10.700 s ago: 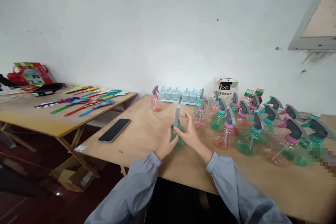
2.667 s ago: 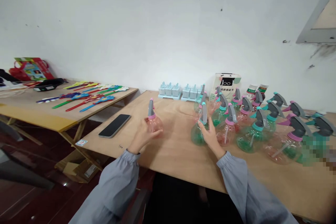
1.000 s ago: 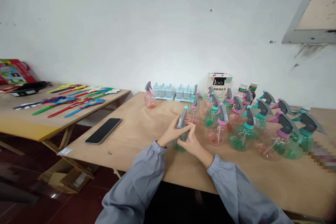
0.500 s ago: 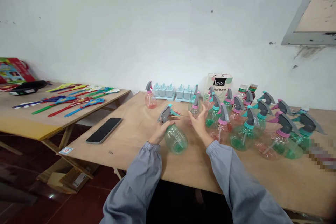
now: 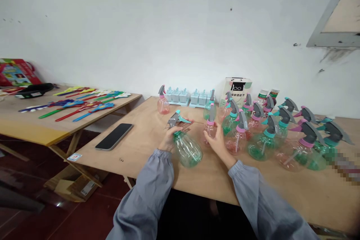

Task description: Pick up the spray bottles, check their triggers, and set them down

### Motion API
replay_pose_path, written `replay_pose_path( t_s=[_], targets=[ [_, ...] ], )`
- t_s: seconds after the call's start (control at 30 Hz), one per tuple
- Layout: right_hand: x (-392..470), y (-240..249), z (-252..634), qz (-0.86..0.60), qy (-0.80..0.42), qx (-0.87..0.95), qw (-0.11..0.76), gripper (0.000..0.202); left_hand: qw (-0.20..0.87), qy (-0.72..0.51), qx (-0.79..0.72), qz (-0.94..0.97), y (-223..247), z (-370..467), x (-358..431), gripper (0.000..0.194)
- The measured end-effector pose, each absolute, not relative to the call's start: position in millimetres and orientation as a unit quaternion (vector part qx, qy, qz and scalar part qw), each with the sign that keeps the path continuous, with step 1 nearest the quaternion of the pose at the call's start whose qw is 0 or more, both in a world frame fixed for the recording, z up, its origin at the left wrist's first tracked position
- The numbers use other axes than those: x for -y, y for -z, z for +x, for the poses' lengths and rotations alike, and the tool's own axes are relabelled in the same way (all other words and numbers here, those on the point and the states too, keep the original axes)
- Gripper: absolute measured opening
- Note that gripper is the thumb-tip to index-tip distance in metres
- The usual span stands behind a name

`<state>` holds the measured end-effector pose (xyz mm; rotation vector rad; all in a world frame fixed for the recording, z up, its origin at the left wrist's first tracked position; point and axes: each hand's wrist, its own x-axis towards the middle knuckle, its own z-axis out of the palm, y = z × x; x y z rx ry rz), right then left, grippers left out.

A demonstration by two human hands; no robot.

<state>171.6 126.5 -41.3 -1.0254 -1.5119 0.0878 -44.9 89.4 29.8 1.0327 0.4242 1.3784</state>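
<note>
My left hand point(image 5: 168, 139) is wrapped round the neck of a green spray bottle point(image 5: 188, 150), which leans with its base toward the right, over the table. My right hand point(image 5: 216, 140) is at a pink spray bottle point(image 5: 210, 127) with a grey head, its thumb and fingers around the bottle's body. Right of it stand several green and pink spray bottles, among them a pink one point(image 5: 236, 140) and a green one point(image 5: 260, 146). Another pink spray bottle point(image 5: 163, 105) stands alone at the back left.
A phone point(image 5: 114, 137) lies on the wooden table point(image 5: 152, 165) at the left. Pale blue moulds point(image 5: 177, 97) and a printed box point(image 5: 237, 90) stand near the wall. A second table point(image 5: 36, 129) holds colourful hand-shaped sticks point(image 5: 92, 110).
My right hand has moved from open beside the pink bottle to closing around it. The green bottle in my left hand has tilted more. The view has shifted slightly.
</note>
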Motion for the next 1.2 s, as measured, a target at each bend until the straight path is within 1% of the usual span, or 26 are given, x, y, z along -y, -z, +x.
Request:
replay_pose_path(
  t_s=[0.17, 0.3, 0.33, 0.37, 0.47, 0.53, 0.7, 0.77, 0.83, 0.9, 1.1, 1.2],
  targets=[
    [-113, 39, 174, -0.442, -0.064, 0.662, 0.602, 0.057, 0.624, -0.598, -0.197, 0.463, -29, -44, -91, 0.033],
    [-112, 37, 174, -0.444, -0.072, 0.658, 0.604, 0.057, 0.579, -0.634, -0.224, 0.461, -27, -42, -93, 0.015],
    [-112, 37, 174, -0.444, -0.074, 0.657, 0.604, 0.057, 0.571, -0.633, -0.229, 0.47, -27, -42, -93, 0.013],
    [-112, 37, 174, -0.444, -0.076, 0.657, 0.604, 0.058, 0.568, -0.628, -0.233, 0.478, -28, -41, -93, 0.014],
    [-112, 38, 174, -0.446, -0.083, 0.655, 0.604, 0.058, 0.577, -0.609, -0.243, 0.487, -28, -41, -89, 0.027],
    [-112, 38, 174, -0.449, -0.089, 0.653, 0.603, 0.059, 0.584, -0.606, -0.245, 0.482, -28, -41, -88, 0.032],
    [-112, 38, 174, -0.449, -0.091, 0.655, 0.6, 0.062, 0.567, -0.637, -0.245, 0.46, -31, -41, -89, 0.014],
    [-112, 38, 174, -0.449, -0.088, 0.656, 0.6, 0.062, 0.564, -0.633, -0.252, 0.467, -32, -41, -88, 0.016],
    [-113, 39, 174, -0.449, -0.086, 0.655, 0.602, 0.06, 0.565, -0.624, -0.262, 0.472, -32, -41, -87, 0.025],
    [-114, 40, 174, -0.447, -0.084, 0.655, 0.603, 0.059, 0.57, -0.615, -0.267, 0.476, -31, -41, -88, 0.029],
    [-113, 40, 175, -0.437, -0.08, 0.664, 0.601, 0.059, 0.553, -0.662, -0.251, 0.438, -27, -43, -97, 0.014],
    [-112, 40, 175, -0.434, -0.077, 0.665, 0.603, 0.058, 0.553, -0.641, -0.269, 0.46, -29, -44, -95, 0.022]
  ],
)
